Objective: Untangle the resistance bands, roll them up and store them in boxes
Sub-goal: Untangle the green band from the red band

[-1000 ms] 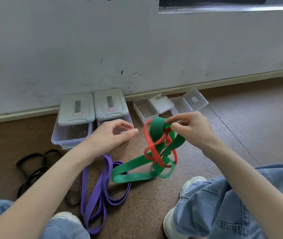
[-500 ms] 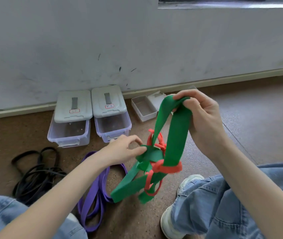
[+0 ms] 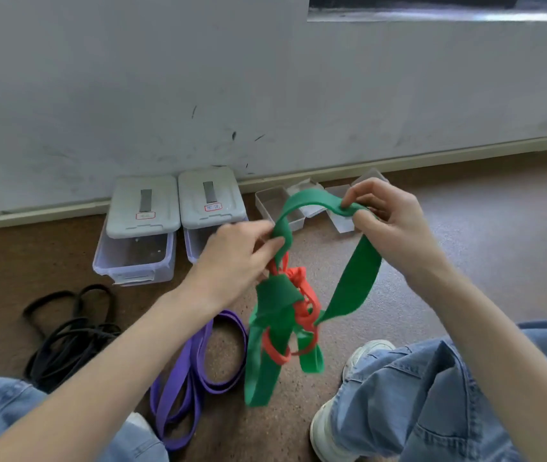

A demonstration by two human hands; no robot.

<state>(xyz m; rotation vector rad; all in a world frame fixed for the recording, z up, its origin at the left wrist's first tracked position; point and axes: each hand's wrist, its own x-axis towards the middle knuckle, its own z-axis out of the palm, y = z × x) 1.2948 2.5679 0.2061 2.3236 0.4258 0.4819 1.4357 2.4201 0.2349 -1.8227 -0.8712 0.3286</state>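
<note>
1. The left hand (image 3: 235, 258) pinches the green band (image 3: 353, 278) where its raised arch comes down, just above the knot. The right hand (image 3: 395, 225), at about 3 o'clock from the left, grips the top of the same arch between thumb and curled fingers.
2. The green band hangs in the air between both hands, its loops dropping toward 6 o'clock over the floor (image 3: 498, 261). The red band (image 3: 302, 308) is wound through it just below the left hand, at 5 o'clock from that hand.
3. At 9 o'clock from the tangle the black bands (image 3: 65, 331) lie heaped on the floor. The purple band (image 3: 192, 371) lies in long loops between them and the green band's hanging end.
4. At 11 o'clock stand two clear boxes (image 3: 135, 258) with grey lids, side by side against the wall (image 3: 265, 78). The left hand covers part of the right one.
5. At 12 o'clock two small open boxes (image 3: 272, 201) sit by the wall, partly hidden behind the green arch and the right hand.
6. Jeans (image 3: 432, 401) and a white shoe (image 3: 328, 428) sit at 5 o'clock.
7. Half a second ago the left hand was lower, at the knot. It has risen to the arch, and the right hand now sits lower and further right, widening the loop.
</note>
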